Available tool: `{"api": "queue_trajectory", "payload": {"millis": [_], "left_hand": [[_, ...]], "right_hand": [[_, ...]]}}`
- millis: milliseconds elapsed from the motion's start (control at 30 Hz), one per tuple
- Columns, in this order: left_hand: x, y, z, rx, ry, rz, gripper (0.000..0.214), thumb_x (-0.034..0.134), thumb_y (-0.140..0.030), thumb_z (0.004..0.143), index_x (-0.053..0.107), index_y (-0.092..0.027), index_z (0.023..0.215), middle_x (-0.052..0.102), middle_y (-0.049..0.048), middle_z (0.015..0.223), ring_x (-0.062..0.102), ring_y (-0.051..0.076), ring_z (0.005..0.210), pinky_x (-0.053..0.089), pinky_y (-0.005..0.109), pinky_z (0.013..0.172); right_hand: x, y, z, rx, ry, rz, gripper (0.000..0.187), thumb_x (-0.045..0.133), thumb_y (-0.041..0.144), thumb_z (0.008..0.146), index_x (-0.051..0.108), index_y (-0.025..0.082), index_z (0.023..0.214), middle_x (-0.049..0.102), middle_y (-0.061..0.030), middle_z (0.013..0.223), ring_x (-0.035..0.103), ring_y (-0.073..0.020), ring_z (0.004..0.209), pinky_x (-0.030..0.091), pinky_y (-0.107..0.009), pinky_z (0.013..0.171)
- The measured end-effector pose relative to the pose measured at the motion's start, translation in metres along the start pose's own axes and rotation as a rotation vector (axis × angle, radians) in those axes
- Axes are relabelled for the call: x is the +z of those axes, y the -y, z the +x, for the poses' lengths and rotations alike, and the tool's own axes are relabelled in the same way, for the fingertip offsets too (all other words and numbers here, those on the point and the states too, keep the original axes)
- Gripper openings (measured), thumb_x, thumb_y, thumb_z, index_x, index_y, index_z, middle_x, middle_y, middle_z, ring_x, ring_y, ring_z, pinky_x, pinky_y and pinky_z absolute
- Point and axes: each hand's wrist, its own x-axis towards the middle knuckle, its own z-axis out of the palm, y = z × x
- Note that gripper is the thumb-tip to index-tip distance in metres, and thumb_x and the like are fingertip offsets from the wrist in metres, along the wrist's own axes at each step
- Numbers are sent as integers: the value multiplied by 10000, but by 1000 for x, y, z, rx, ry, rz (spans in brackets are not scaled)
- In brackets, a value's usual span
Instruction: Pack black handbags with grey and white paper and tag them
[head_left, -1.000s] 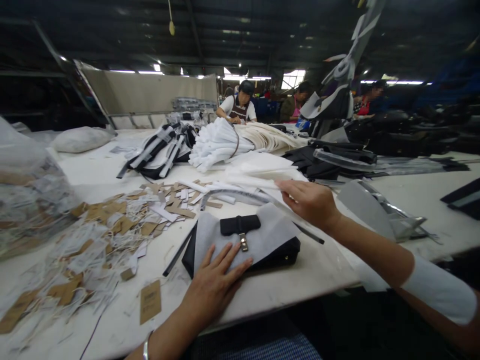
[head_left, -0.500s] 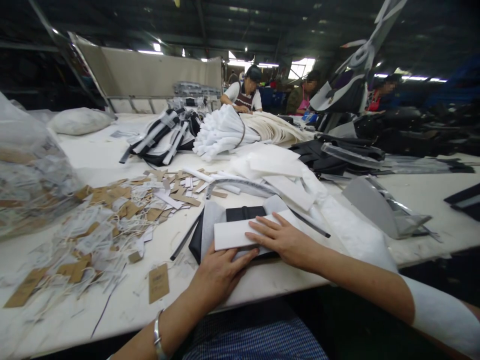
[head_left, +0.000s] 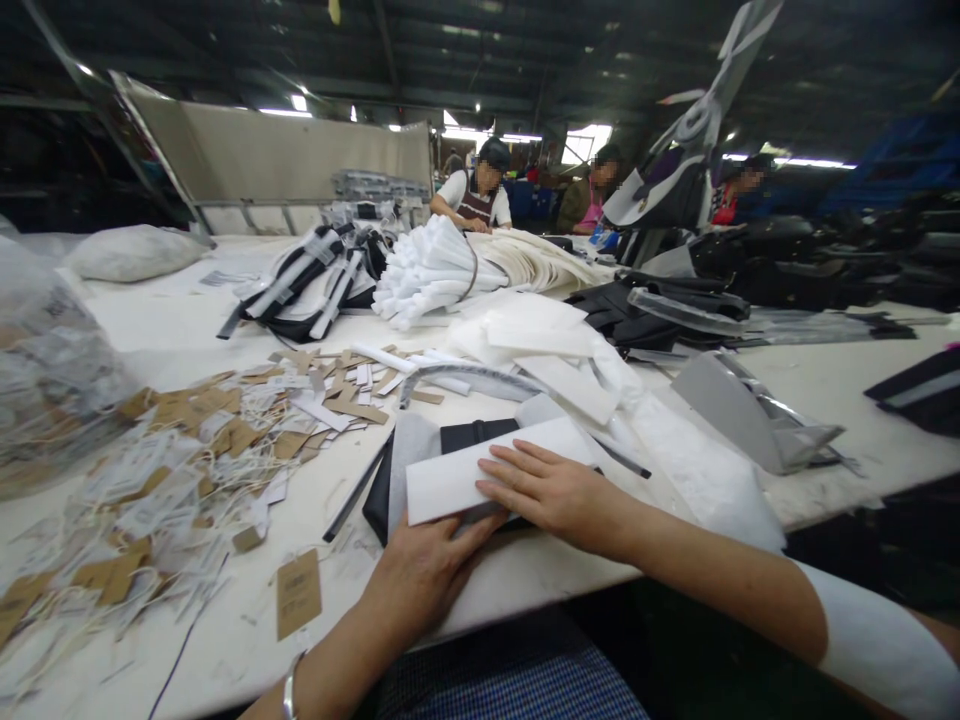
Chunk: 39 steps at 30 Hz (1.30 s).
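Note:
A white foam sheet [head_left: 450, 481] lies slantwise over a black handbag [head_left: 380, 495] on the worktable. Pale wrapping [head_left: 416, 437] lines the bag, and its wrapped handle [head_left: 480, 374] arches behind. My right hand [head_left: 551, 497] rests flat on the foam sheet with fingers stretched out and slightly spread. Against the near edge of the foam and bag is my left hand [head_left: 427, 565], thumb and forefinger apart; its other fingers are partly hidden. A brown paper tag [head_left: 298, 594] lies left of this hand.
Many tags with strings [head_left: 172, 470] cover the table's left side, beside a clear plastic bag [head_left: 52, 370]. White foam sheets [head_left: 547, 335] and a bundle of white rolls [head_left: 427, 275] lie behind the handbag. Black straps [head_left: 300, 285] are further back. A co-worker [head_left: 480, 190] sits across the table.
The foam sheet's right end has risen slightly, so it tilts more. Both hands remain at the sheet and bag. The whole view has shifted a little.

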Motion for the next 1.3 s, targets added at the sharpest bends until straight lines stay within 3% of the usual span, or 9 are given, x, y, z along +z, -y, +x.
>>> {"api": "queue_trajectory", "payload": {"millis": [167, 367, 667, 833, 933, 1033, 1133, 1200, 1300], "left_hand": [[2, 0, -1, 8, 23, -5, 581, 552, -275, 956, 361, -374, 1496, 633, 63, 1299, 634, 267, 1103, 522, 463, 964], [1, 5, 0, 54, -64, 23, 523, 558, -270, 959, 433, -400, 1450, 563, -6, 1416, 482, 322, 1315, 398, 539, 1099], [-2, 8, -2, 40, 26, -32, 543, 571, -244, 943, 432, -361, 1454, 672, 58, 1176, 644, 252, 1075, 452, 524, 1045], [-1, 11, -5, 124, -88, -33, 506, 536, -169, 935, 478, -247, 1432, 675, 87, 1221, 607, 276, 1159, 412, 524, 1087], [-11, 7, -13, 131, -169, -31, 440, 542, -134, 924, 544, -174, 1363, 684, 100, 1209, 599, 278, 1173, 412, 504, 1093], [-30, -3, -18, 64, -322, -13, 322, 579, -129, 919, 618, -145, 1238, 722, 86, 1116, 659, 228, 1052, 477, 404, 1026], [-48, -14, -4, 25, -437, -4, 286, 606, -115, 915, 634, -159, 1196, 746, 54, 1002, 693, 162, 892, 537, 280, 886], [-51, -18, 15, 52, -389, -40, 347, 586, -144, 935, 584, -165, 1282, 720, 82, 1126, 680, 175, 1009, 537, 285, 923], [-35, -16, 42, 93, -166, -84, 528, 591, -293, 946, 437, -182, 1438, 497, 155, 1461, 511, 270, 1318, 496, 415, 1045]], "right_hand": [[2, -6, -3, 49, 118, 89, 513, 447, 146, 967, 422, 198, 1477, 439, -109, 1523, 370, -249, 1428, 330, -487, 1174], [16, -7, -22, 155, 144, 125, 666, 451, 58, 860, 413, 268, 1491, 360, -54, 1574, 226, -322, 1481, 211, -613, 1178], [21, 1, -17, 232, 178, 192, 740, 449, 53, 836, 348, 298, 1526, 321, -19, 1593, 271, -313, 1467, 250, -567, 1175], [22, -4, -18, 196, 168, 228, 737, 455, 54, 829, 369, 312, 1514, 324, 6, 1593, 255, -292, 1475, 233, -556, 1184], [24, -4, -20, 197, 150, 229, 733, 437, 45, 830, 377, 312, 1510, 324, 18, 1592, 261, -294, 1472, 225, -558, 1185], [28, -3, -21, 199, 128, 237, 725, 435, 42, 830, 395, 313, 1501, 333, 19, 1588, 270, -297, 1468, 223, -558, 1184], [31, -3, -21, 202, 98, 247, 730, 450, 36, 821, 406, 313, 1495, 352, 3, 1581, 274, -298, 1467, 217, -563, 1183], [32, -2, -21, 206, 70, 251, 719, 473, 48, 826, 408, 306, 1493, 383, -16, 1566, 274, -297, 1467, 214, -568, 1181], [33, 0, -21, 211, 25, 251, 657, 518, 117, 866, 408, 284, 1492, 423, -57, 1542, 290, -290, 1461, 234, -573, 1171]]}}
